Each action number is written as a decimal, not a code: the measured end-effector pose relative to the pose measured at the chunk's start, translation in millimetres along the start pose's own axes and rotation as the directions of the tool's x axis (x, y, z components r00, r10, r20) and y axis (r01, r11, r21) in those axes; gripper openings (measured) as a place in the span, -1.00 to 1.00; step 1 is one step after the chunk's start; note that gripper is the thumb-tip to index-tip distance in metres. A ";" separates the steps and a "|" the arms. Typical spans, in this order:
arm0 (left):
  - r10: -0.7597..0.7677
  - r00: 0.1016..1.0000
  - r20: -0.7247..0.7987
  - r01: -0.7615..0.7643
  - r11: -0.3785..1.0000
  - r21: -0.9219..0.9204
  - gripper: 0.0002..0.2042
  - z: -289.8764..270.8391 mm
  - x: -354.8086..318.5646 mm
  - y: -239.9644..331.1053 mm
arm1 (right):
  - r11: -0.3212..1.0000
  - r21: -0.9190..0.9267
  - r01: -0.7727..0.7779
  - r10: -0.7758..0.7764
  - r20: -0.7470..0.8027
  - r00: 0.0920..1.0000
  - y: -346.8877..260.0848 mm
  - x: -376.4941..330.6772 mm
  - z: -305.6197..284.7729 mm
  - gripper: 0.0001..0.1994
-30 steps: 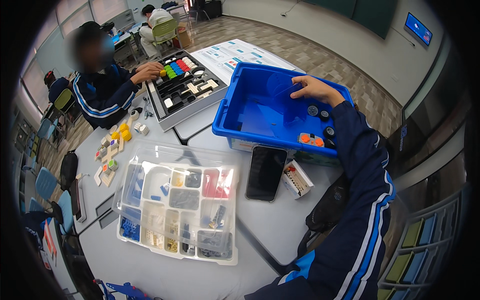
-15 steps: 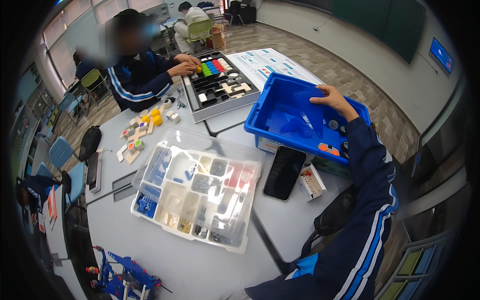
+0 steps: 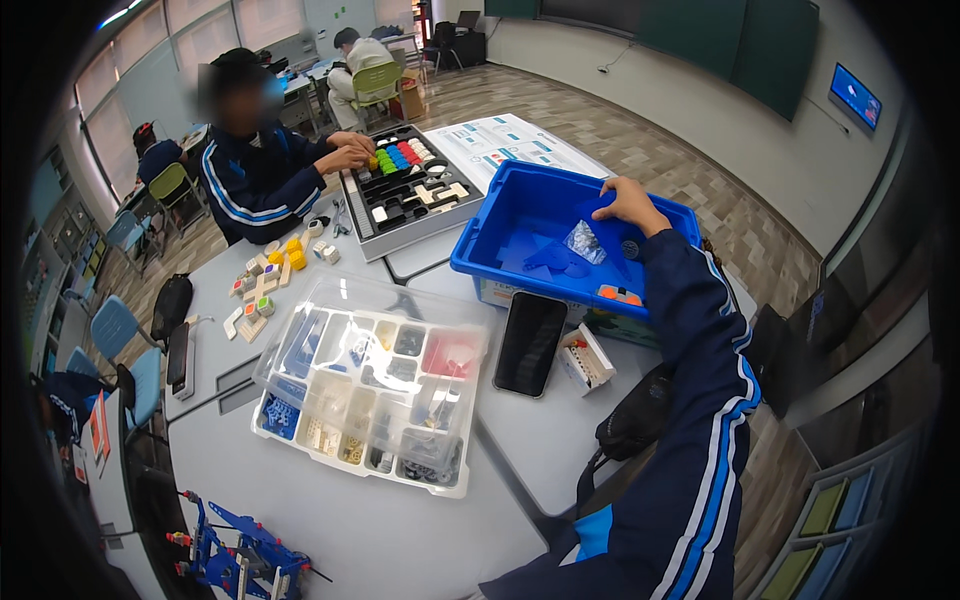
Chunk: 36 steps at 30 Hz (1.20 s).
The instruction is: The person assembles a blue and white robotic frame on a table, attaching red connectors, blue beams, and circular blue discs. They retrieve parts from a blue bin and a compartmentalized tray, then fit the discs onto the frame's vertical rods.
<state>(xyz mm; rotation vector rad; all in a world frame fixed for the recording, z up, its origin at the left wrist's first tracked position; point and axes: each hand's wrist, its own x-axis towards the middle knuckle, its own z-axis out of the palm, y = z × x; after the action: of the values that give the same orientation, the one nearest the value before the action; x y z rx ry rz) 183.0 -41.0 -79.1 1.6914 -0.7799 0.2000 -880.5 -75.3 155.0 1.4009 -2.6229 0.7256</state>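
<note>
My right hand (image 3: 634, 207) reaches over the blue plastic bin (image 3: 484, 222), its thumb and fingers closed on the edge of a thin blue plastic panel (image 3: 588, 208). Much of that panel blends with the blue walls behind it. Beside it in the bin lie a crinkled clear bag (image 3: 585, 242), flat blue pieces (image 3: 550, 258), a dark round wheel (image 3: 630, 249) and some orange pieces (image 3: 619, 295). My sleeve covers the bin's right side. My left hand is out of the picture.
A lidded parts organizer (image 3: 365, 385) lies left of a black phone (image 3: 531, 344) and a small white box (image 3: 586, 360). A blue brick-built model (image 3: 240, 555) stands at lower left. Across the table, a co-worker's hands (image 3: 348, 152) work at a tray of coloured blocks (image 3: 410, 190).
My view has shifted, so the table appears further left. The panel at my right hand sits lower or at another angle, and the crinkled clear bag now shows in the bin.
</note>
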 end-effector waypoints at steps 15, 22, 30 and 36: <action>-0.109 0.993 0.052 0.116 0.980 -0.164 -0.73 -0.7 13.1 -29.0 | 0.995 -0.018 0.095 -0.097 -0.264 0.960 -19.0 0.2 7.5 -0.62; -0.007 1.000 -0.001 0.007 0.999 -0.036 -0.77 1.8 11.1 -27.5 | 0.956 0.203 0.214 -0.276 0.367 0.888 -30.5 -0.9 52.1 -0.78; -0.071 0.997 -0.024 0.070 0.997 -0.027 -0.76 16.9 28.2 -69.5 | 0.917 0.378 0.130 -0.264 0.328 0.907 -20.1 11.8 51.3 -0.78; 0.115 0.984 0.135 -0.161 0.902 0.400 -0.69 -4.2 24.6 -77.0 | 0.940 0.142 0.309 -0.305 -0.051 0.951 -28.7 8.6 27.7 -0.77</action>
<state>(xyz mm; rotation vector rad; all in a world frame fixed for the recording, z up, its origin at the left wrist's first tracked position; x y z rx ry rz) 248.2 -41.1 -127.0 2.0572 -0.9920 0.3958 -858.4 -107.6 143.5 1.7720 -2.2890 0.9016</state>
